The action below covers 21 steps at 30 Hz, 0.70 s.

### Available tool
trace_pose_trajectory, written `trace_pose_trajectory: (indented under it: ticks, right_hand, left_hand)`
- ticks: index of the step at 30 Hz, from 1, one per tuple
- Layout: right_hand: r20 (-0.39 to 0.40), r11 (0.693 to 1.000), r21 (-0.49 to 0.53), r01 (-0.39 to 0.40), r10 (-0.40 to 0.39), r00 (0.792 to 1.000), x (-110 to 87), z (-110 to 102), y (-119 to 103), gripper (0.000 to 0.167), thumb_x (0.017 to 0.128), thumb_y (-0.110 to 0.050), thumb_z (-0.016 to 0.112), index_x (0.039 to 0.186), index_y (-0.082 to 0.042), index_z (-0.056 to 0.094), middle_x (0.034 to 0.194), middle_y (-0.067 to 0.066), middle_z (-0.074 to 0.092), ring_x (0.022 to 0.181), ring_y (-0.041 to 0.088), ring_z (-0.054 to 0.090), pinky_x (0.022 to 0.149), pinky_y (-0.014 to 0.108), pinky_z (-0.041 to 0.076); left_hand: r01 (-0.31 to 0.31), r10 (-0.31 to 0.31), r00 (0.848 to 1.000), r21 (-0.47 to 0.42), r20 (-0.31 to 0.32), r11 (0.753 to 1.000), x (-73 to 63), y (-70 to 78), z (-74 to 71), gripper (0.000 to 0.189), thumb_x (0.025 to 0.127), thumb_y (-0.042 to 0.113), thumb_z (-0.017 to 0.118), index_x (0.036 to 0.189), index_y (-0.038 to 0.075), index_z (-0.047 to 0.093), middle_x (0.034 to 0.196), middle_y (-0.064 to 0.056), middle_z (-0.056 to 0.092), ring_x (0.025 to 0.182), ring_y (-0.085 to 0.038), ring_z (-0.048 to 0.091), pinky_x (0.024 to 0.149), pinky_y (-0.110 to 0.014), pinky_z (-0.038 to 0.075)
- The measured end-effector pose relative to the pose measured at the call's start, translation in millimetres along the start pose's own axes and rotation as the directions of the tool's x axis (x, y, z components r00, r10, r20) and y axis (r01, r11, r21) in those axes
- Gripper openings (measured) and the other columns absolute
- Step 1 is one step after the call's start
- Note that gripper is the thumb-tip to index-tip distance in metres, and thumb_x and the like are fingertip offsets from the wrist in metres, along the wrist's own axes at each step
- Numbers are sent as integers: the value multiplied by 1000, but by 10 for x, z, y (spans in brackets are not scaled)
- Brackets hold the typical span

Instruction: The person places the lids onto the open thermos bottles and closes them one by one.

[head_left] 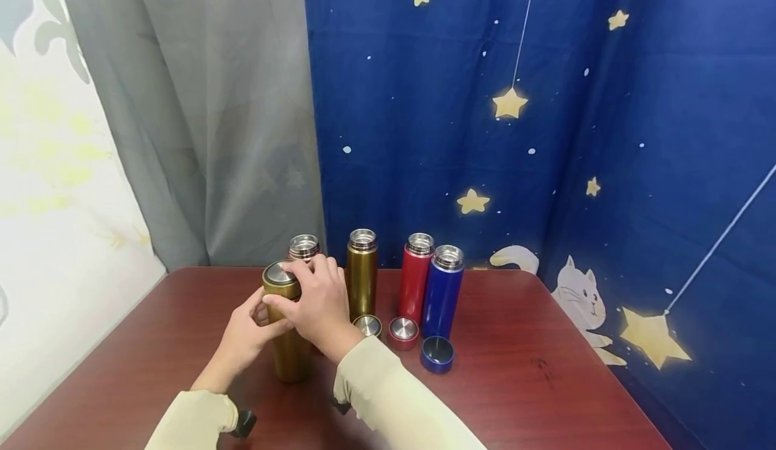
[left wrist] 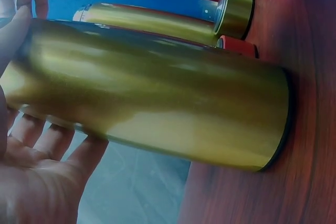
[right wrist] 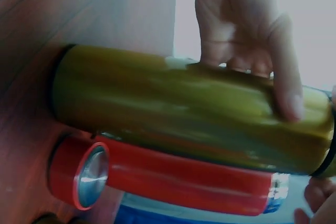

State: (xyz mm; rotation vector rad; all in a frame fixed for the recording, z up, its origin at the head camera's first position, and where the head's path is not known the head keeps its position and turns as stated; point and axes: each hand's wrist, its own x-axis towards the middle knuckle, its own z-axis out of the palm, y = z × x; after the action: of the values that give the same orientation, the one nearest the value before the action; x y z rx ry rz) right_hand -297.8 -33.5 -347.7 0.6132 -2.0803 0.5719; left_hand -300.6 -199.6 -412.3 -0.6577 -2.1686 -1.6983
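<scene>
The gold bottle [head_left: 289, 352] stands near the left end of the group on the surface [head_left: 515, 382], its base appearing to rest there, with its steel-topped cap [head_left: 281, 273] seated on the neck; whether the thread is fully engaged cannot be told. The left hand [head_left: 242, 335] is partly closed around the upper body, thumb on the near side and fingers behind. The right hand [head_left: 321, 298] is closed to the width of the cap, gripping it between thumb and fingers. Behind and to the right stand 4 uncapped bottles: the left red bottle [head_left: 304, 246], the rear gold bottle [head_left: 362, 278], the right red bottle [head_left: 415, 285] and the blue bottle [head_left: 444, 295]. Handling: the body looks like rigid metal, probably of moderate weight if empty, and unlikely to yield under grip. The glossy coating may slip, so wrap the fingers around the upper body, below the cap seam. Hold the cap by its rim; the smooth top gives little purchase. A tall, narrow form may tip under sideways load; keep the base flat. Dents or scratches are likelier than breakage.
</scene>
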Motion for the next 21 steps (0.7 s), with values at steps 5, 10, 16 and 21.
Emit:
trace_pose_trajectory:
  ticks: [5, 10, 16, 21]
  right_hand:
    - [261, 989, 108, -96, 65, 963, 99, -106, -15, 57, 78, -55, 75, 119, -22, 55, 115, -3, 55, 103, 14, 47, 84, 25, 42]
    - [540, 881, 417, -225, -41, 840, 187, -191, 148, 64, 85, -28, 74, 141, -22, 44, 144, -4, 45, 127, 15, 39, 104, 31, 37]
    - [631, 720, 603, -343, -167, 757, 227, -216, 323, 63, 91, -13, 65, 148, -24, 42, 148, -6, 43, 130, 8, 41, 106, 32, 37]
    - [660, 726, 579, -372, -149, 736, 233, -239, 364, 59, 93, -19, 65, 147, -31, 44, 145, -8, 47, 127, 7, 46, 103, 32, 41]
  left_hand:
    - [36, -36, 999, -8, 37, 999, 12, 24, -41, 71, 83, 8, 78, 144, 5, 43, 118, -10, 65, 100, -11, 66, 82, -24, 54]
    - [63, -55, 992, -64, 113, 996, 47, 20, -112, 72, 83, 4, 76, 145, 1, 40, 125, -11, 62, 105, -13, 65, 84, -27, 54]
    - [68, -50, 982, -93, 184, 993, 79, -26, -182, 68, 83, -1, 72, 143, -3, 39, 125, -5, 61, 107, -12, 63, 85, -27, 53]
    - [73, -56, 981, -88, 184, 993, 67, -23, -184, 70, 83, 0, 73, 144, -3, 38, 126, -5, 60, 108, -11, 62, 85, -26, 53]
